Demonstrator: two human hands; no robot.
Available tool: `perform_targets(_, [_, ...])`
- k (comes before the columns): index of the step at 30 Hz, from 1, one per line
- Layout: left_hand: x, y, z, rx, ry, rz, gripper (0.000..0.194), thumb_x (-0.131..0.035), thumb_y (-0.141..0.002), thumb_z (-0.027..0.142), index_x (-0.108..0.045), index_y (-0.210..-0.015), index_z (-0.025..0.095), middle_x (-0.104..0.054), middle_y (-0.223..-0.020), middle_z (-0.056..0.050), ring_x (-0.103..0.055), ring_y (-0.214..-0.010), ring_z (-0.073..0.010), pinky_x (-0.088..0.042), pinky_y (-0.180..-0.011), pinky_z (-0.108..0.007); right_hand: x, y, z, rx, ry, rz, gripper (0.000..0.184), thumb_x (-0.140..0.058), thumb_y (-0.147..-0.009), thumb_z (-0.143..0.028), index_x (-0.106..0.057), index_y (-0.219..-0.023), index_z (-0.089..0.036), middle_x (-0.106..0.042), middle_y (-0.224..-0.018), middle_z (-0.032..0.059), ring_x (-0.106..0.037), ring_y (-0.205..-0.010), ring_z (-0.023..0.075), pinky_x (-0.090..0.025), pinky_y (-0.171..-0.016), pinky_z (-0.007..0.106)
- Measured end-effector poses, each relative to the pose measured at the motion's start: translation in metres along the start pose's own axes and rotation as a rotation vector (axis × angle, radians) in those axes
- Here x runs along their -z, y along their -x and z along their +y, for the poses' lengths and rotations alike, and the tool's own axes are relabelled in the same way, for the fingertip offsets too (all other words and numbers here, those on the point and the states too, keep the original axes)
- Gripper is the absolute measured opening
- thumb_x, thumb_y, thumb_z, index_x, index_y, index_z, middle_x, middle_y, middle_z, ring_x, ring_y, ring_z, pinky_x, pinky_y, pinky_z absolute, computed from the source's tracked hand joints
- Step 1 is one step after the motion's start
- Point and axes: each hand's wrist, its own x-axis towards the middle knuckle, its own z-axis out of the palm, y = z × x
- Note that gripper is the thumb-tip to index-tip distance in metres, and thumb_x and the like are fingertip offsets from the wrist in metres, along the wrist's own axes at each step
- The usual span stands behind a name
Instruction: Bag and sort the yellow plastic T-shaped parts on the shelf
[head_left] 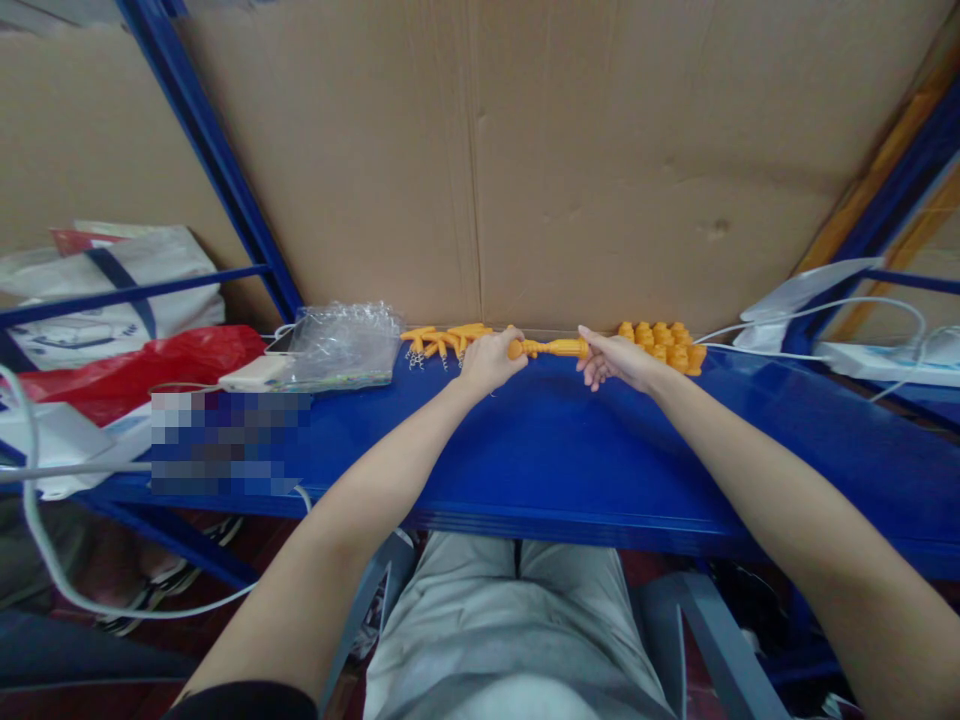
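Note:
Between my hands, a long orange plastic corkscrew piece [553, 347] lies roughly level just above the blue table, with a round end to the left. My left hand [489, 362] is closed on that round end in a pinch. At the other end, my right hand [613, 360] has its thumb and fingers around the tip, the lower fingers loosely curled. Beyond my left hand lie several orange pieces with metal spirals [435, 343]. Just past my right hand stands a cluster of orange plastic pieces [667, 345] in rows. My palms hide part of the grip.
The blue table [570, 460] backs onto a cardboard wall [585, 170] between blue posts. A clear plastic bag [345, 345], a red bag [180, 365] and a white bag [142, 285] are at the left. White cables [892, 302] and a power strip [892, 360] lie at the right.

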Motion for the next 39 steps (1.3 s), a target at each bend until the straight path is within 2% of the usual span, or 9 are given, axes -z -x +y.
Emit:
perform_targets(11, [-0.005, 0.0, -0.005, -0.03, 0.001, 0.017, 0.039, -0.068, -0.089, 0.051, -0.07, -0.114, 0.021, -0.078, -0.1, -0.011, -0.072, -0.1, -0.0279, -0.052, -0.084, -0.034, -0.006, 0.002, -0.004, -0.041, -0.028, 0.012, 0.073, -0.03, -0.095, -0.076, -0.06, -0.065, -0.017, -0.055, -0.043, 0.0061, -0.051, -0.037, 0.0116, -0.037, -0.039, 0.021])
perform_targets(15, [-0.003, 0.0, -0.005, -0.008, -0.011, 0.007, 0.039, -0.067, -0.09, 0.05, -0.07, -0.115, 0.021, -0.078, -0.101, -0.011, -0.071, -0.101, -0.0282, -0.051, -0.084, -0.034, -0.003, 0.005, -0.007, -0.083, -0.034, -0.04, 0.079, -0.021, -0.097, -0.076, -0.066, -0.082, -0.013, -0.067, -0.058, 0.0109, -0.056, -0.04, 0.0136, -0.042, -0.042, 0.023])
perform_targets(17, [-0.002, 0.0, -0.005, 0.008, -0.013, 0.0, 0.039, -0.067, -0.09, 0.05, -0.07, -0.115, 0.021, -0.078, -0.102, -0.011, -0.071, -0.102, -0.0286, -0.051, -0.084, -0.034, -0.001, 0.006, -0.007, -0.051, -0.064, -0.079, 0.067, -0.025, -0.102, -0.066, -0.067, -0.104, -0.013, -0.076, -0.08, 0.0138, -0.065, -0.05, 0.0154, -0.048, -0.048, 0.024])
perform_targets(20, [-0.001, 0.0, -0.006, 0.02, -0.008, -0.006, 0.039, -0.067, -0.089, 0.051, -0.069, -0.115, 0.021, -0.077, -0.103, -0.011, -0.071, -0.101, -0.0285, -0.051, -0.084, -0.034, 0.003, 0.005, -0.004, 0.069, -0.123, -0.084, 0.034, -0.049, -0.103, -0.036, -0.056, -0.133, -0.019, -0.076, -0.109, 0.0121, -0.073, -0.071, 0.0155, -0.055, -0.061, 0.024])
perform_targets(24, [-0.001, 0.0, -0.006, 0.012, -0.002, -0.001, 0.039, -0.066, -0.09, 0.051, -0.069, -0.115, 0.021, -0.077, -0.103, -0.011, -0.071, -0.101, -0.0282, -0.051, -0.084, -0.034, 0.006, 0.001, 0.001, 0.136, -0.184, -0.008, 0.038, -0.063, -0.093, -0.015, -0.059, -0.13, -0.02, -0.076, -0.106, 0.0088, -0.073, -0.072, 0.0132, -0.056, -0.069, 0.024])
perform_targets(28, [0.0, 0.001, -0.004, 0.006, 0.005, 0.021, 0.038, -0.066, -0.09, 0.051, -0.069, -0.113, 0.02, -0.077, -0.103, -0.011, -0.071, -0.1, -0.0286, -0.051, -0.082, -0.034, 0.003, -0.001, 0.001, 0.148, -0.21, 0.002, 0.013, -0.063, -0.097, -0.027, -0.067, -0.099, -0.014, -0.078, -0.093, 0.0111, -0.069, -0.06, 0.0115, -0.054, -0.062, 0.023])
perform_targets(33, [0.001, 0.001, -0.003, 0.002, 0.011, 0.03, 0.037, -0.066, -0.09, 0.051, -0.068, -0.111, 0.02, -0.077, -0.099, -0.01, -0.072, -0.097, -0.0283, -0.051, -0.081, -0.034, -0.004, 0.001, -0.006, 0.075, -0.181, 0.046, 0.045, -0.051, -0.101, -0.05, -0.059, -0.074, -0.015, -0.07, -0.058, 0.0088, -0.06, -0.042, 0.0119, -0.043, -0.043, 0.02])
perform_targets(36, [0.001, 0.001, -0.004, 0.002, 0.011, 0.043, 0.037, -0.066, -0.09, 0.051, -0.068, -0.11, 0.02, -0.077, -0.101, -0.01, -0.071, -0.096, -0.0278, -0.05, -0.079, -0.033, -0.004, 0.001, -0.005, 0.04, -0.169, 0.035, 0.05, -0.048, -0.099, -0.06, -0.061, -0.081, -0.015, -0.072, -0.063, 0.0103, -0.061, -0.042, 0.0132, -0.042, -0.04, 0.021])
perform_targets(39, [0.0, 0.0, -0.007, 0.005, 0.003, 0.048, 0.037, -0.066, -0.09, 0.052, -0.068, -0.109, 0.021, -0.078, -0.101, -0.01, -0.071, -0.096, -0.0273, -0.05, -0.078, -0.032, 0.0, 0.001, -0.002, 0.083, -0.179, -0.046, 0.033, -0.061, -0.098, -0.048, -0.064, -0.108, -0.018, -0.079, -0.093, 0.0098, -0.071, -0.059, 0.0143, -0.051, -0.049, 0.021])
